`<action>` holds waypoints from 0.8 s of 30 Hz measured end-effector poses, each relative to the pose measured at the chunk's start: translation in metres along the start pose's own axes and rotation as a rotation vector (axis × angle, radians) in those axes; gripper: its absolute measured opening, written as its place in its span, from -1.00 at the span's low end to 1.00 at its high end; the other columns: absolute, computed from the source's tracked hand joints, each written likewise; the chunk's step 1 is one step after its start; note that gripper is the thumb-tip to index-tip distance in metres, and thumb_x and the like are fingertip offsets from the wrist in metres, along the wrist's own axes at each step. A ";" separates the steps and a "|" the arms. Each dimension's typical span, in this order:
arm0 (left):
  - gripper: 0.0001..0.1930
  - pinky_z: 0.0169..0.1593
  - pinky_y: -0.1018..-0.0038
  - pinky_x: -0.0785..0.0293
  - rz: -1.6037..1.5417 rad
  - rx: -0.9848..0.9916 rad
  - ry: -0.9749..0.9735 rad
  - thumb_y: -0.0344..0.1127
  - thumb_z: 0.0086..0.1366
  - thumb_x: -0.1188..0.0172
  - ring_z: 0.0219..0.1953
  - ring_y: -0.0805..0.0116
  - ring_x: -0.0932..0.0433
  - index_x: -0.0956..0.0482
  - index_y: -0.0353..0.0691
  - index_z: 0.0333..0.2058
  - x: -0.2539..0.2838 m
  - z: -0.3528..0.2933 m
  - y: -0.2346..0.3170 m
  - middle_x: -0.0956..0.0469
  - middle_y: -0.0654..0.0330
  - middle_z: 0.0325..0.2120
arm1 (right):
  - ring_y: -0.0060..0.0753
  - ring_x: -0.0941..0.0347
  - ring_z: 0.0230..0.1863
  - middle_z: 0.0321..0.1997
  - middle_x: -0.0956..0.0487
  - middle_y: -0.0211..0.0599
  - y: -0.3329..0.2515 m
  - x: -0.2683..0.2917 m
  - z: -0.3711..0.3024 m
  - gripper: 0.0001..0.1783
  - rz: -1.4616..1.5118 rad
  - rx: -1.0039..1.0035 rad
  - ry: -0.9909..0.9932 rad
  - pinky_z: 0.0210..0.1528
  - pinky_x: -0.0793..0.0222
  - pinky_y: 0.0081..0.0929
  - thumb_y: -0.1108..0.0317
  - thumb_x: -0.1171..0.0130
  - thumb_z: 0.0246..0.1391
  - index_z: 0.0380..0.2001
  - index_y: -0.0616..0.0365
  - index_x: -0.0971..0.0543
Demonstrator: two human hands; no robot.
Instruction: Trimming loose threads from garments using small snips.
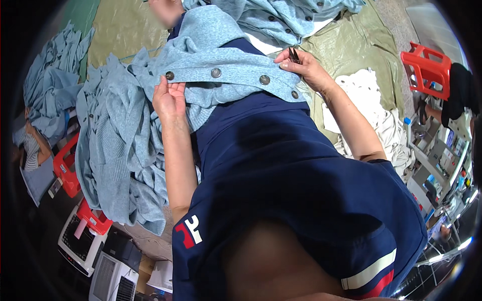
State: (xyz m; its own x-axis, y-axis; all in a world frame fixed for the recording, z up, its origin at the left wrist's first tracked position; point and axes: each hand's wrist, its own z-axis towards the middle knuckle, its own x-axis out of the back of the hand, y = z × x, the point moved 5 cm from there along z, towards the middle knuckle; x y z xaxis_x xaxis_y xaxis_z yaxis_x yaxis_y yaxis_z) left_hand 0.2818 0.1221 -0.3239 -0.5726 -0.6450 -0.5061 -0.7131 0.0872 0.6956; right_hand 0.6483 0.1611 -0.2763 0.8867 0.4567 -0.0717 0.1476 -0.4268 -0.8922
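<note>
A light blue knitted cardigan lies across my lap, its button band stretched sideways with several dark buttons along it. My left hand pinches the lower edge of this band beside the leftmost button, thumb on top and fingers partly under the knit. At the band's right end is my right hand, closed around small black thread snips. The blades point up and away from me, and the thumb and forefinger are close to the cardigan's edge. Whether that hand also grips the knit, I cannot tell.
More blue cardigans are heaped at my left and others lie beyond my knees. White garments pile up on the right, over an olive sheet. Red plastic stools stand at both sides. Another person sits far left.
</note>
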 end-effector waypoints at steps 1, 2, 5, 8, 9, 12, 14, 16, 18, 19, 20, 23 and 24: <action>-0.71 0.09 -0.04 -0.51 0.007 0.009 -0.005 -0.46 0.41 0.00 0.04 -0.07 -0.51 -0.20 -0.46 0.02 -0.001 0.001 -0.001 -0.43 -0.17 -0.01 | -0.66 -0.33 -0.15 -0.25 -0.50 -0.57 0.001 0.000 -0.001 -0.73 0.006 -0.003 0.010 0.00 -0.16 -0.66 0.20 -0.26 0.12 -0.16 0.10 -0.59; -0.71 0.10 -0.04 -0.51 -0.007 0.004 -0.009 -0.46 0.41 0.00 0.04 -0.07 -0.52 -0.20 -0.47 0.02 -0.001 0.002 -0.002 -0.44 -0.18 -0.01 | -0.67 -0.33 -0.17 -0.26 -0.49 -0.58 0.002 0.001 -0.001 -0.73 0.008 0.004 0.019 -0.02 -0.16 -0.67 0.20 -0.26 0.12 -0.17 0.09 -0.59; -0.73 0.12 -0.04 -0.49 -0.032 -0.007 0.010 -0.46 0.42 0.02 0.04 -0.07 -0.52 -0.24 -0.50 0.00 0.004 0.009 0.002 -0.45 -0.18 -0.02 | -0.71 -0.32 -0.22 -0.30 -0.48 -0.62 0.007 0.004 0.001 -0.72 0.024 -0.003 0.036 -0.09 -0.17 -0.69 0.19 -0.25 0.13 -0.15 0.08 -0.58; -0.76 0.15 -0.07 -0.45 -0.053 -0.061 0.126 -0.45 0.44 0.08 0.05 -0.06 -0.51 -0.30 -0.52 -0.03 0.018 0.018 0.014 -0.48 -0.17 -0.03 | -0.73 -0.31 -0.23 -0.26 -0.48 -0.63 0.014 0.005 -0.001 -0.69 0.076 -0.048 0.011 -0.13 -0.20 -0.71 0.19 -0.21 0.17 -0.08 0.07 -0.55; -0.76 0.15 -0.07 -0.45 -0.046 -0.056 0.124 -0.45 0.44 0.08 0.05 -0.06 -0.51 -0.30 -0.52 -0.03 0.021 0.020 0.019 -0.48 -0.17 -0.03 | -0.73 -0.31 -0.23 -0.26 -0.48 -0.63 0.018 0.004 -0.002 -0.69 0.082 -0.051 0.017 -0.13 -0.20 -0.71 0.19 -0.21 0.17 -0.08 0.07 -0.55; -0.74 0.18 -0.02 -0.43 -0.043 -0.109 0.167 -0.43 0.44 0.10 0.07 -0.05 -0.50 -0.34 -0.54 -0.03 0.033 0.028 0.034 -0.49 -0.18 -0.01 | -0.65 -0.38 -0.18 -0.22 -0.52 -0.49 0.035 0.005 0.004 -0.69 0.016 0.021 -0.010 -0.05 -0.28 -0.65 0.25 -0.29 0.09 -0.12 0.14 -0.58; -0.73 0.19 0.00 -0.43 -0.028 -0.115 0.200 -0.42 0.44 0.10 0.08 -0.03 -0.49 -0.35 -0.54 -0.02 0.040 0.028 0.037 -0.48 -0.18 0.00 | -0.70 -0.36 -0.20 -0.24 -0.51 -0.55 0.040 0.005 0.005 -0.71 0.029 0.008 -0.016 -0.08 -0.26 -0.68 0.27 -0.30 0.09 -0.13 0.14 -0.57; -0.70 0.21 0.02 -0.41 -0.029 -0.101 0.259 -0.40 0.45 0.11 0.10 -0.02 -0.48 -0.36 -0.54 0.02 0.047 0.028 0.037 -0.48 -0.17 0.03 | -0.76 -0.34 -0.23 -0.28 -0.49 -0.63 0.038 0.002 0.004 -0.74 0.079 -0.029 -0.012 -0.12 -0.24 -0.72 0.31 -0.32 0.08 -0.18 0.14 -0.56; -0.69 0.22 0.02 -0.41 -0.025 -0.096 0.260 -0.40 0.45 0.11 0.11 -0.02 -0.48 -0.36 -0.54 0.03 0.051 0.028 0.034 -0.48 -0.17 0.03 | -0.77 -0.34 -0.24 -0.29 -0.49 -0.63 0.039 0.002 0.006 -0.74 0.083 -0.015 -0.016 -0.13 -0.23 -0.72 0.31 -0.32 0.09 -0.18 0.14 -0.56; -0.68 0.22 0.02 -0.40 -0.026 -0.094 0.262 -0.39 0.45 0.11 0.11 -0.02 -0.48 -0.35 -0.54 0.04 0.050 0.028 0.033 -0.48 -0.17 0.04 | -0.77 -0.33 -0.25 -0.30 -0.48 -0.64 0.037 0.001 0.008 -0.74 0.081 0.001 -0.025 -0.13 -0.23 -0.72 0.30 -0.32 0.09 -0.18 0.13 -0.56; -0.68 0.22 0.02 -0.40 -0.025 -0.093 0.260 -0.39 0.45 0.11 0.11 -0.02 -0.48 -0.35 -0.54 0.04 0.049 0.028 0.032 -0.48 -0.17 0.04 | -0.77 -0.33 -0.25 -0.30 -0.48 -0.64 0.036 0.002 0.007 -0.74 0.083 0.002 -0.023 -0.13 -0.23 -0.72 0.30 -0.32 0.09 -0.18 0.13 -0.56; -0.68 0.23 0.01 -0.39 -0.008 -0.096 0.278 -0.38 0.45 0.11 0.12 -0.03 -0.47 -0.35 -0.54 0.03 0.049 0.024 0.029 -0.48 -0.16 0.05 | -0.77 -0.32 -0.25 -0.31 -0.47 -0.64 0.028 0.004 0.005 -0.75 0.006 0.017 -0.014 -0.15 -0.22 -0.71 0.30 -0.32 0.08 -0.19 0.11 -0.56; -0.68 0.23 0.01 -0.38 -0.013 -0.093 0.275 -0.38 0.45 0.11 0.12 -0.03 -0.47 -0.35 -0.54 0.04 0.048 0.024 0.027 -0.48 -0.16 0.05 | -0.74 -0.31 -0.28 -0.34 -0.45 -0.61 0.027 0.006 0.005 -0.75 0.019 0.010 -0.002 -0.18 -0.22 -0.69 0.29 -0.32 0.07 -0.22 0.15 -0.57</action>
State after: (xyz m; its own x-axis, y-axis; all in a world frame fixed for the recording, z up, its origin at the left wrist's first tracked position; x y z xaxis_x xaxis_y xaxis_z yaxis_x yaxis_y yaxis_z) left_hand 0.2252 0.1116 -0.3413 -0.4236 -0.8283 -0.3669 -0.6722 0.0159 0.7402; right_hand 0.6553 0.1560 -0.3025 0.8885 0.4500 -0.0894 0.1263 -0.4272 -0.8953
